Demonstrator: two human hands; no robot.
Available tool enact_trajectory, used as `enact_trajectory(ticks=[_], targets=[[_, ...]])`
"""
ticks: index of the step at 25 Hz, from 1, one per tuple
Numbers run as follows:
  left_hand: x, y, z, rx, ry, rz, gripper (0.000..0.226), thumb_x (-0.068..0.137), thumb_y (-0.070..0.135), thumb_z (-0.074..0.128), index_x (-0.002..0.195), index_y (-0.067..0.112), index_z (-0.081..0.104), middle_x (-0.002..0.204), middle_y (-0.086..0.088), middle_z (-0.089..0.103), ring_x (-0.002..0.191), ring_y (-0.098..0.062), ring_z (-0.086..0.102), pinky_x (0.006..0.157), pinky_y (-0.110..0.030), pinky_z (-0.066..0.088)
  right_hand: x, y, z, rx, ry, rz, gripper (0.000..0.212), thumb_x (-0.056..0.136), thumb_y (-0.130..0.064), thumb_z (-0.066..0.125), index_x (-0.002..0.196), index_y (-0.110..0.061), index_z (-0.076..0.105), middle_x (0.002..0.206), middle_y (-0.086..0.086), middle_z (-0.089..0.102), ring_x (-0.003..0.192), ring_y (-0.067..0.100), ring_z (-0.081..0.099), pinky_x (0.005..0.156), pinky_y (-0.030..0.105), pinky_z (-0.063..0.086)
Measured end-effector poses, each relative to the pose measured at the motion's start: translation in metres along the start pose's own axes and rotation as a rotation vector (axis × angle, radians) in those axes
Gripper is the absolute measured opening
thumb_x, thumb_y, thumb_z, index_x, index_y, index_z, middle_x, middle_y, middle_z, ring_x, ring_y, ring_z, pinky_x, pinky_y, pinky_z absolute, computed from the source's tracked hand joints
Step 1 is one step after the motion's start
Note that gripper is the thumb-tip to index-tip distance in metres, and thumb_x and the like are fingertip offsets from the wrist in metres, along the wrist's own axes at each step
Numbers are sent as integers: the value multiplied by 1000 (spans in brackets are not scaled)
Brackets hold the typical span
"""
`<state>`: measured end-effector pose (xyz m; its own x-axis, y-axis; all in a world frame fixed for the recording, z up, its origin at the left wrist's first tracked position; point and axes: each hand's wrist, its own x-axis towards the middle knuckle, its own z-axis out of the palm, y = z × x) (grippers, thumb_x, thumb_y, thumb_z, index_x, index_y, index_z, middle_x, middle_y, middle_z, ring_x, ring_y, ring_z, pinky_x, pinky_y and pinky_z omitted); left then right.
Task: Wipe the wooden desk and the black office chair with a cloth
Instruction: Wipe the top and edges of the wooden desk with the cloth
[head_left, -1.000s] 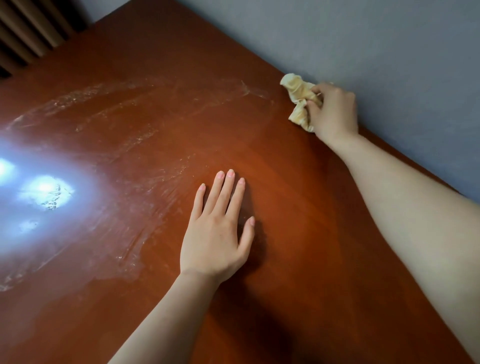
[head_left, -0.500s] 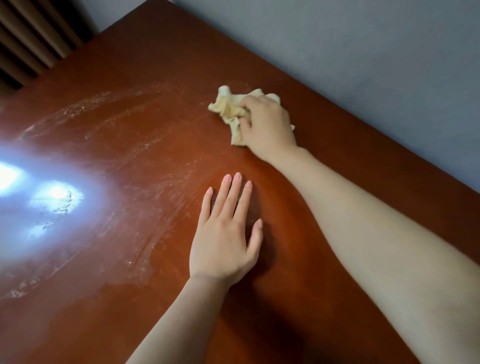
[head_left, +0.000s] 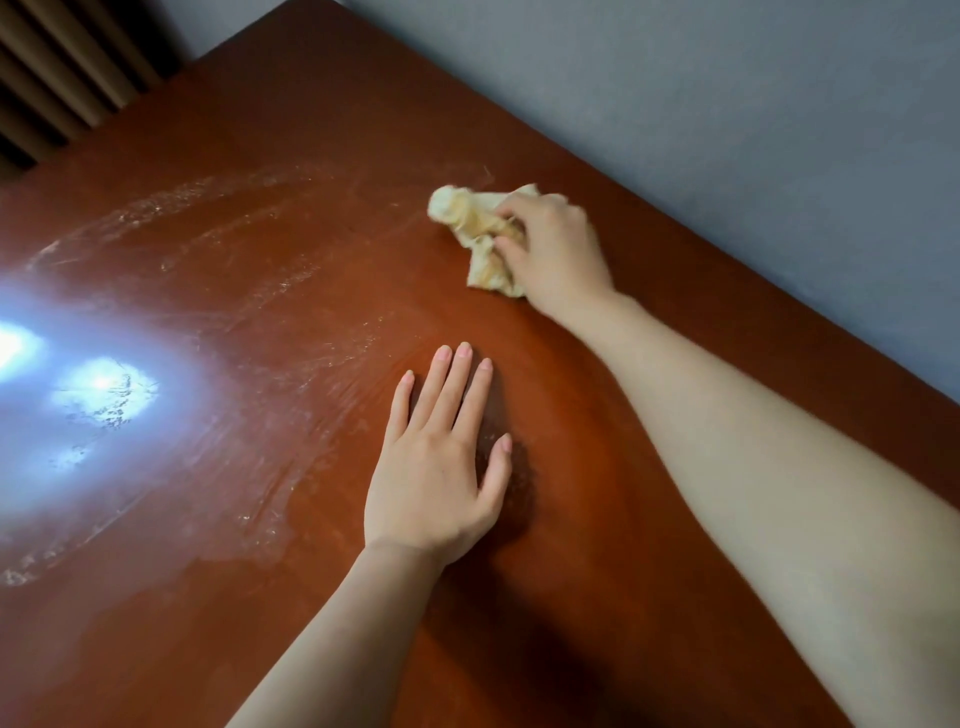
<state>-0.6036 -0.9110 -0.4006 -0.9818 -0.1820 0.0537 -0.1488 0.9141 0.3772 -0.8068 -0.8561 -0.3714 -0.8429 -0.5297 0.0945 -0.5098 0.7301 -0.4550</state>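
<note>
A reddish-brown wooden desk (head_left: 597, 545) fills the view, with pale wet streaks across its left half. My right hand (head_left: 556, 249) grips a crumpled pale yellow cloth (head_left: 472, 228) and presses it on the desk a little in from the wall edge. My left hand (head_left: 436, 462) lies flat on the desk with straight fingers, nearer to me than the cloth. The black office chair is out of view.
A grey wall (head_left: 727, 104) runs along the desk's far right edge. Dark slatted blinds or a curtain (head_left: 67, 67) hang beyond the far left corner. A bright lamp glare (head_left: 98, 389) reflects off the wet surface at the left.
My right hand has dragged the cloth away from the wall edge, leftward and toward me across the desk. My left hand has stayed flat in the same spot.
</note>
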Motion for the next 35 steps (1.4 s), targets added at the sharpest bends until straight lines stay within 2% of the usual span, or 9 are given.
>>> enact_trajectory(ticks=[5, 8, 16, 19, 23, 27, 30, 33, 35], targets=[[1, 0, 0, -23, -13, -12, 61, 96, 47, 24, 150, 19, 27, 158, 0, 19, 148, -17, 9, 118, -40, 3, 24, 52, -18, -131, 200, 364, 26, 94, -24, 52, 118, -17, 61, 121, 10, 60, 113, 31, 54, 85, 35, 43], [1, 0, -1, -32, -13, -14, 61, 95, 47, 23, 150, 19, 28, 157, -1, 20, 147, -17, 11, 118, -40, 2, 22, 49, -11, -140, 252, 465, 25, 96, -23, 49, 118, -17, 60, 120, 7, 58, 112, 28, 54, 78, 31, 41], [3, -1, -6, -36, -48, 11, 68, 92, 50, 12, 151, 17, 25, 159, -4, 14, 148, -18, 1, 119, -36, -9, -27, 8, -1, -203, 69, 101, 27, 94, -21, 50, 119, -17, 59, 116, 9, 60, 108, 31, 54, 78, 32, 41], [-9, -5, -9, -31, -48, 85, 63, 94, 43, 17, 144, 13, 41, 154, -8, 31, 147, -24, 16, 117, -35, 0, -52, -26, 9, -180, 7, 5, 27, 93, -19, 52, 119, -18, 60, 114, 10, 62, 106, 32, 55, 81, 34, 43], [-46, -9, -23, -54, -4, 61, 54, 94, 37, 27, 126, 11, 61, 135, -7, 57, 132, -25, 46, 113, -38, 24, -87, -74, 28, -116, -44, -83, 27, 93, -19, 53, 119, -17, 60, 115, 7, 62, 107, 26, 54, 79, 28, 39], [-112, -26, -36, -147, 221, -84, 39, 95, 29, 40, 113, 10, 69, 117, -4, 68, 118, -24, 58, 107, -40, 38, -122, -117, 48, -77, -115, -158, 27, 93, -21, 53, 119, -19, 60, 116, 5, 62, 107, 24, 55, 82, 31, 42], [-159, -44, -41, -160, 435, -277, 39, 92, 24, 45, 124, 10, 62, 131, -6, 59, 128, -27, 47, 113, -44, 25, -145, -143, 59, -52, -164, -215, 26, 93, -20, 53, 118, -20, 60, 115, 3, 63, 107, 22, 55, 84, 31, 42], [-190, -53, -45, -150, 560, -723, 54, 90, 27, 44, 142, 11, 40, 153, -10, 32, 143, -29, 21, 116, -47, 4, -175, -171, 69, -21, -210, -301, 26, 93, -21, 53, 118, -19, 61, 115, 2, 63, 106, 21, 55, 84, 29, 41], [-198, -56, -47, -329, 557, -1059, 63, 95, 27, 41, 151, 11, 17, 160, -12, 8, 148, -27, 3, 116, -49, -4, -197, -186, 74, 18, -241, -351, 25, 92, -20, 56, 116, -18, 63, 113, 3, 64, 105, 21, 55, 84, 27, 39]])
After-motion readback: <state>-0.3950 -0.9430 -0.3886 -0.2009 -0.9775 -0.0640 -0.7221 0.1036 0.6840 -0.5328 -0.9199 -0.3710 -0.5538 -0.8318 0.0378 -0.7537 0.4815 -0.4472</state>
